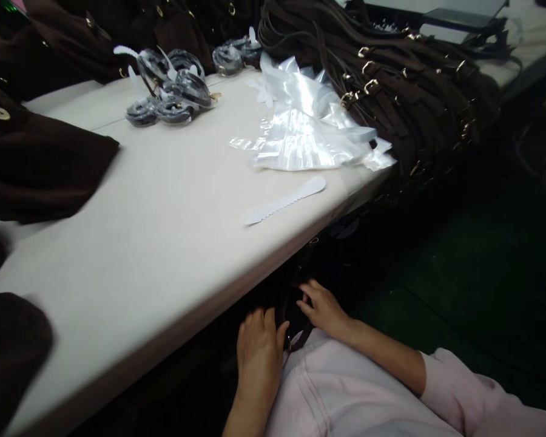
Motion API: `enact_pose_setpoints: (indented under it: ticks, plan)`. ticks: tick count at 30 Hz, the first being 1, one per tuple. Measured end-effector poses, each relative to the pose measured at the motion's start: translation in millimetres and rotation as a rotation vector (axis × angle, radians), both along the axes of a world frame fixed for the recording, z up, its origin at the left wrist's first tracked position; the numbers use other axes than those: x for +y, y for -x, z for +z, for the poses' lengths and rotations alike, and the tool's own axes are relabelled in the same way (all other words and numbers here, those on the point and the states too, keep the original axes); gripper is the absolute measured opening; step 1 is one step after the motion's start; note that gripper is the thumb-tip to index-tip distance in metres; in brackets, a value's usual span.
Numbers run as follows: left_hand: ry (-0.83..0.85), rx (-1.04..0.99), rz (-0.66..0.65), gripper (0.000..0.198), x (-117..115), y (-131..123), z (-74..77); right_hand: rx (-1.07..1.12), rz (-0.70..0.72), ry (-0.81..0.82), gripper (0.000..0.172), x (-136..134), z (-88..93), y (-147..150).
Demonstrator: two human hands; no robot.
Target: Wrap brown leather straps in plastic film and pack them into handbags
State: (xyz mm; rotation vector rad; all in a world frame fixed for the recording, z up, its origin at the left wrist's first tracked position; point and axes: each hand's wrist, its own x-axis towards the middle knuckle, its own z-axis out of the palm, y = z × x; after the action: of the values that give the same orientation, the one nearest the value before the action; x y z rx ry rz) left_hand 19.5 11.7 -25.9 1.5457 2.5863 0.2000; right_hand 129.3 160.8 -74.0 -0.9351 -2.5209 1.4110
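Below the table's front edge, over my lap, both hands are at a dark brown strap (pixel 301 338) with a small metal fitting, hard to make out against the dark floor. My left hand (pixel 259 347) is on its left side, fingers curled over and thumb towards the strap. Opposite it, my right hand (pixel 322 308) has bent fingers closed at the strap's upper part; their tips are partly lost in shadow. On the tabletop above lies a white paper strip (pixel 284 201) with one scalloped edge.
Clear plastic bags (pixel 304 130) lie spread near the edge of the pale table (pixel 155 243). Behind them is a large pile of brown buckled straps (pixel 404 91). Coiled, wrapped straps (pixel 177 91) with white tags sit farther back. Dark brown bags (pixel 36 164) cover the left side.
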Motion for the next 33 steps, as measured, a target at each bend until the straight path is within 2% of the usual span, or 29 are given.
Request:
enact_pose_setpoints:
  ticks: [3, 5, 8, 12, 16, 19, 21, 25, 28, 30, 31, 33]
  plan:
    - [0.058, 0.052, -0.024, 0.031, 14.9, -9.4, -13.6, 0.019, 0.116, -0.094, 0.038, -4.1, 0.1, 1.7]
    - [0.11, 0.101, -0.036, 0.026, 21.9, -15.3, -22.2, 0.035, 0.102, -0.066, 0.035, -2.3, 2.3, 2.0]
    - [0.143, 0.133, -0.067, 0.028, 25.2, -19.3, -30.0, 0.098, -0.063, 0.032, 0.033, 7.7, 1.7, 1.7]
    - [0.101, 0.11, -0.108, 0.031, 15.1, -18.6, -32.3, 0.163, -0.341, 0.153, 0.026, 26.8, -10.7, 0.2]
    - [-0.08, 0.041, -0.121, 0.031, 1.7, -17.8, -32.1, 0.167, -0.52, 0.273, 0.018, 40.2, -25.2, -1.3]
    - [-0.21, -0.048, -0.064, 0.03, -2.3, -16.6, -30.0, 0.198, -0.609, 0.379, 0.012, 45.4, -27.9, -5.4]
    - [-0.298, -0.136, 0.01, 0.029, -2.6, -15.2, -26.3, 0.217, -0.648, 0.445, 0.013, 47.1, -24.1, -10.6]
    - [-0.428, -0.34, 0.145, 0.026, -2.5, -10.5, -12.7, 0.192, -0.608, 0.642, 0.038, 45.4, -3.5, -19.4]
    - [-0.452, -0.428, 0.192, 0.024, -2.8, -6.6, -1.7, 0.218, -0.444, 1.031, 0.05, 39.3, 17.5, -12.5]
    - [-0.474, -0.442, 0.196, 0.024, -3.1, -4.8, 4.2, 0.293, -0.359, 1.289, 0.046, 33.3, 29.2, 0.5]
    - [-0.498, -0.433, 0.192, 0.023, -3.4, -4.5, 6.9, 0.333, -0.352, 1.358, 0.042, 29.9, 34.0, 8.5]
    - [-0.566, -0.414, 0.2, 0.02, -5.0, -4.5, 12.7, 0.387, -0.392, 1.353, 0.036, 23.2, 42.4, 24.3]
